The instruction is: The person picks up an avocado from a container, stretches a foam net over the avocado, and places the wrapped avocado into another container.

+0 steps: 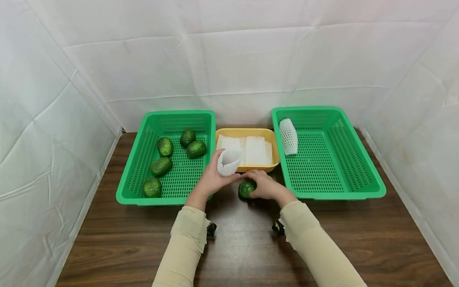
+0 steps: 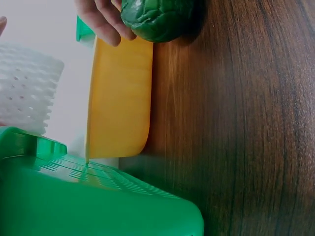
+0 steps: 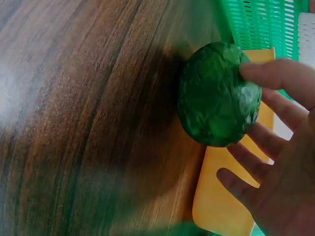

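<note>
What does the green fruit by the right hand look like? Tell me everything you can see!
The green fruit is rounded, mostly dark green with lighter patches. Its skin looks wrinkly and a bit shiny, and I see no cut. It is bare, with no wrapping. It's just in front of the yellow tray. The right hand has its thumb and fingers around it. I can't tell whether it rests on the brown table.
</note>
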A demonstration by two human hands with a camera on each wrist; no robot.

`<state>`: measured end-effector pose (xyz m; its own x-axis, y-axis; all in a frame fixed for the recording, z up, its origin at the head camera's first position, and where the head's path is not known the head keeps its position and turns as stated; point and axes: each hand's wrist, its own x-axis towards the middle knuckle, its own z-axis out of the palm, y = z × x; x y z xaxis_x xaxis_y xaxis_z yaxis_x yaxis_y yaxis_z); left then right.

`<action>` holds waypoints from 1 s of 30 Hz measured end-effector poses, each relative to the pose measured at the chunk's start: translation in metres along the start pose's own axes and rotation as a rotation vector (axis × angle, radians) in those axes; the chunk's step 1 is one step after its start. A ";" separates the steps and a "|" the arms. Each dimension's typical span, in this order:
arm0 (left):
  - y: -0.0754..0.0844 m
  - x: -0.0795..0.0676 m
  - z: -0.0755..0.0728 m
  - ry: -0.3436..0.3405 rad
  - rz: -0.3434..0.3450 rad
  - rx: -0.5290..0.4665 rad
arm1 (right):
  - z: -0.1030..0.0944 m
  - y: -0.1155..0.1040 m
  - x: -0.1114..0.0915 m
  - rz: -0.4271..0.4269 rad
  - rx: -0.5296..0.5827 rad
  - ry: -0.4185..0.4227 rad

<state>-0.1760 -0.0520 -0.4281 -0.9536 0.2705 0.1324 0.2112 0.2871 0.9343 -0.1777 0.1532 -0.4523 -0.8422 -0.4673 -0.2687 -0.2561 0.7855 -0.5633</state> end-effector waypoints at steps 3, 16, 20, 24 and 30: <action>0.001 0.000 0.000 0.004 -0.018 0.009 | 0.001 -0.001 0.000 0.025 -0.031 -0.043; 0.002 0.000 0.000 0.024 -0.075 -0.005 | 0.012 0.001 0.006 0.074 -0.066 0.022; 0.002 0.000 0.000 0.014 -0.078 -0.005 | 0.013 0.002 0.008 0.081 -0.041 0.029; 0.003 0.000 0.001 0.010 -0.097 0.000 | 0.015 0.002 0.009 0.089 -0.038 0.019; 0.003 0.001 0.001 0.007 -0.128 -0.007 | 0.011 -0.003 0.007 0.065 0.006 0.012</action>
<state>-0.1756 -0.0499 -0.4253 -0.9741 0.2256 0.0147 0.0866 0.3123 0.9460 -0.1771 0.1427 -0.4613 -0.8626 -0.4103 -0.2960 -0.1976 0.8119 -0.5493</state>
